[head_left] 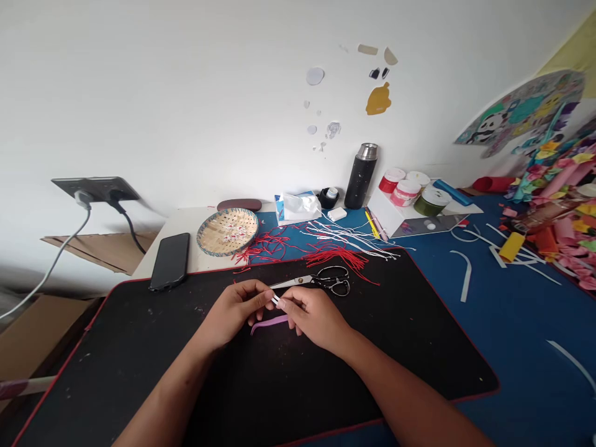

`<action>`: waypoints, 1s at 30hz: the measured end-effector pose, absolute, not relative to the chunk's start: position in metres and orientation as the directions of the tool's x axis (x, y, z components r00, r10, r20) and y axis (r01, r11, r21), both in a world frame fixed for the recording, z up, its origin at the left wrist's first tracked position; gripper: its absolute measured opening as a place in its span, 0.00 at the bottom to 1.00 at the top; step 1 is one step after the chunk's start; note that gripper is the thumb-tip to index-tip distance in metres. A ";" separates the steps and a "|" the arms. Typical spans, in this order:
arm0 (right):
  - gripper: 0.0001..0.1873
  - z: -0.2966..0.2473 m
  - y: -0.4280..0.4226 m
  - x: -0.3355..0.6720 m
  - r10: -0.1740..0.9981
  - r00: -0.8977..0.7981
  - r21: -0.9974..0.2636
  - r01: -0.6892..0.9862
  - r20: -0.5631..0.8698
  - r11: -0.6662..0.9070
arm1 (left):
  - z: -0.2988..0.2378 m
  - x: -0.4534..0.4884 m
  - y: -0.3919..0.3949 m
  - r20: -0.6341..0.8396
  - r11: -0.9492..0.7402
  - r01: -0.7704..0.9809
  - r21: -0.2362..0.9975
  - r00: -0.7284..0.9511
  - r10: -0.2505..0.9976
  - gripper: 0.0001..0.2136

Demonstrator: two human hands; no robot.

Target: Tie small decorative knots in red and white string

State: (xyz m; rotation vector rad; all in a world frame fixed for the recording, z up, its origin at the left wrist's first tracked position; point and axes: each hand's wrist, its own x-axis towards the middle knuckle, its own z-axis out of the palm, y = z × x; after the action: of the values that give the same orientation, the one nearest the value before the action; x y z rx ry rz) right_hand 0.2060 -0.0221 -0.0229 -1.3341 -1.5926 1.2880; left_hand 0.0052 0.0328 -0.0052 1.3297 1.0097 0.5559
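My left hand (235, 310) and my right hand (314, 316) meet over the black desk mat (261, 379), fingertips pinched together on a small white strip (275, 300). A pink strip (270, 323) hangs from under my right hand down onto the mat. Black-handled scissors (321, 281) lie shut just beyond my hands. Red string pieces (326, 256) and white strips (347, 236) are scattered past the scissors.
A black phone (170, 261) and a woven bamboo dish (227, 231) sit at the back left. A black thermos (361, 176), tissue pack (298, 207), tape rolls (412, 186) stand near the wall. Paper flowers and scraps (559, 205) crowd the right. Plugs hang from a wall socket (95, 189).
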 end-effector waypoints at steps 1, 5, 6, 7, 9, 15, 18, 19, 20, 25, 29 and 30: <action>0.11 -0.023 -0.022 0.206 0.965 -0.243 -0.961 0.275 -0.096 -0.026 | -0.006 0.005 0.034 -0.276 0.207 0.191 0.960 0.494 0.825 0.19; 0.12 -0.024 -0.022 0.206 0.959 -0.262 -0.970 0.237 -0.112 -0.049 | -0.008 0.005 0.035 -0.245 0.139 0.254 0.957 0.455 0.856 0.19; 0.12 -0.024 -0.022 0.207 0.957 -0.264 -0.971 0.234 -0.117 -0.054 | -0.008 0.006 0.034 -0.236 0.120 0.276 0.954 0.438 0.867 0.19; 0.12 -0.024 -0.022 0.207 0.956 -0.265 -0.971 0.232 -0.124 -0.062 | -0.008 0.006 0.034 -0.231 0.113 0.285 0.952 0.426 0.875 0.19; 0.12 -0.023 -0.021 0.207 0.954 -0.265 -0.970 0.229 -0.140 -0.079 | -0.008 0.007 0.032 -0.237 0.135 0.257 0.957 0.423 0.874 0.20; 0.12 -0.022 -0.021 0.208 0.950 -0.261 -0.968 0.221 -0.173 -0.115 | -0.010 0.010 0.029 -0.243 0.176 0.199 0.964 0.394 0.886 0.20; 0.12 -0.023 -0.021 0.208 0.947 -0.264 -0.972 0.193 -0.181 -0.132 | -0.011 0.010 0.030 -0.226 0.190 0.133 0.973 0.360 0.905 0.18; 0.13 -0.023 -0.021 0.207 0.947 -0.265 -0.973 0.184 -0.183 -0.136 | -0.010 0.009 0.031 -0.220 0.201 0.093 0.975 0.343 0.913 0.18; 0.13 -0.024 -0.021 0.207 0.946 -0.268 -0.974 0.178 -0.184 -0.139 | -0.010 0.009 0.032 -0.219 0.216 0.047 0.975 0.327 0.919 0.18; 0.14 -0.025 -0.020 0.207 0.947 -0.265 -0.978 0.149 -0.184 -0.148 | -0.005 0.007 0.030 -0.274 0.348 -0.119 0.930 0.410 0.870 0.18; 0.14 -0.025 -0.020 0.207 0.947 -0.250 -0.977 0.123 -0.200 -0.174 | -0.008 0.011 0.026 -0.307 0.382 -0.059 0.922 0.490 0.816 0.21; 0.14 -0.025 -0.020 0.206 0.947 -0.251 -0.977 0.122 -0.200 -0.174 | -0.009 0.013 0.025 -0.311 0.378 -0.036 0.925 0.498 0.809 0.20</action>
State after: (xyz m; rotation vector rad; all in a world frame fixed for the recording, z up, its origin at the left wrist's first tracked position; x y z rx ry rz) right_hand 0.2064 -0.0201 -0.0249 -1.2891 -1.3844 1.5035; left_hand 0.0129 0.0250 -0.0089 1.0484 0.8986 0.6449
